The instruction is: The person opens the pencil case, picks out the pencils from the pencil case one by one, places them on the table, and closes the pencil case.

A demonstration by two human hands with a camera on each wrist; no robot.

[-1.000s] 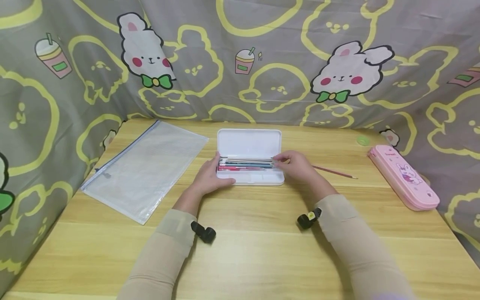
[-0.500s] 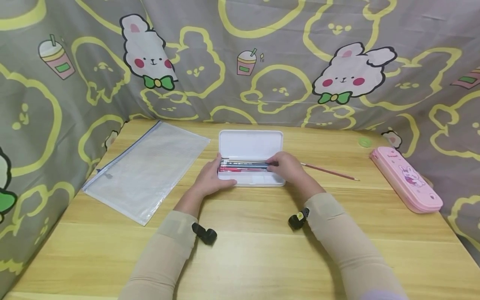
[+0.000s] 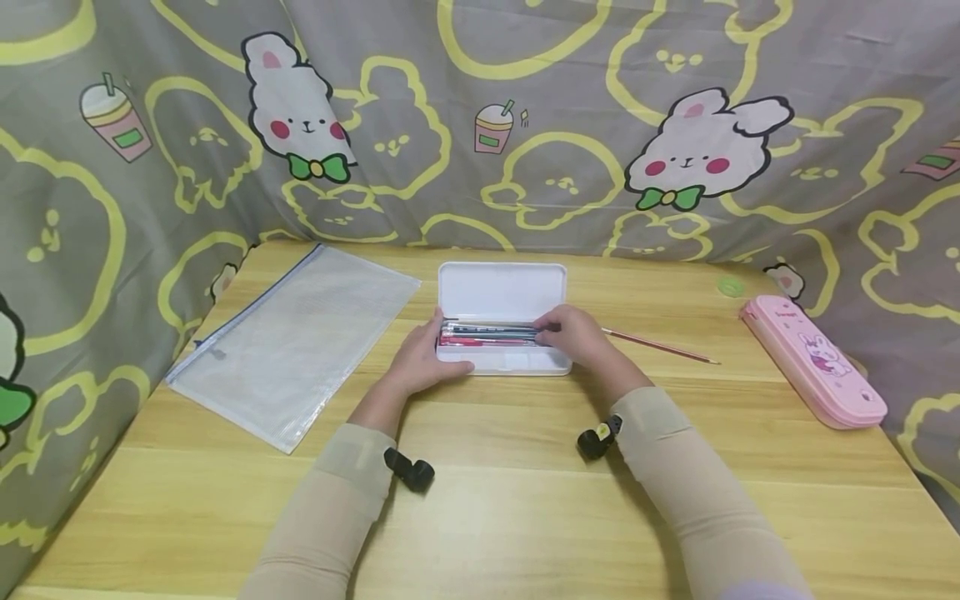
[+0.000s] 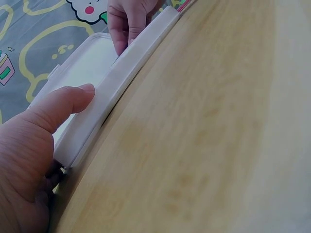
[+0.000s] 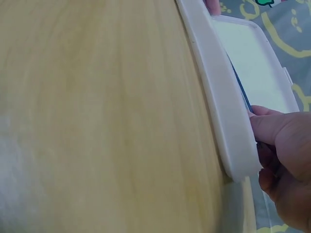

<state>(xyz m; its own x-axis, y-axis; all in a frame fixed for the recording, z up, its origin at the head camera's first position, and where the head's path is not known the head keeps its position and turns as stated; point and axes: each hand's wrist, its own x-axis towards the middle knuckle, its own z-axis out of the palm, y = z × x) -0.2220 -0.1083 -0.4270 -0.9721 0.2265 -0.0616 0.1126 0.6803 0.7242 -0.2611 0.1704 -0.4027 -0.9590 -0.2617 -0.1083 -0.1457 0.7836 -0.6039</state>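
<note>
A white pencil case (image 3: pixel 502 292) lies open on the table with its lid raised at the back. Several pencils and a red pen (image 3: pixel 480 342) lie lengthwise in its tray. My left hand (image 3: pixel 416 358) grips the case's left end, thumb over the front rim, as the left wrist view confirms; its other fingers are mostly hidden. At the right end, my right hand (image 3: pixel 577 337) reaches into the tray. Thumb and fingers pinch a dark blue pencil (image 5: pixel 239 82) in the right wrist view, where the case wall hides most of it.
A reddish-brown pencil (image 3: pixel 663 346) lies right of the case. Farther right are a pink zip pencil case (image 3: pixel 813 358) and a small green round object (image 3: pixel 730 287). A clear zip pouch (image 3: pixel 300 350) lies at the left. A patterned curtain (image 3: pixel 420 125) hangs behind the table.
My right hand has shifted left, farther over the case's tray, and has hardly moved in the last half second. My left hand has kept its hold on the case.
</note>
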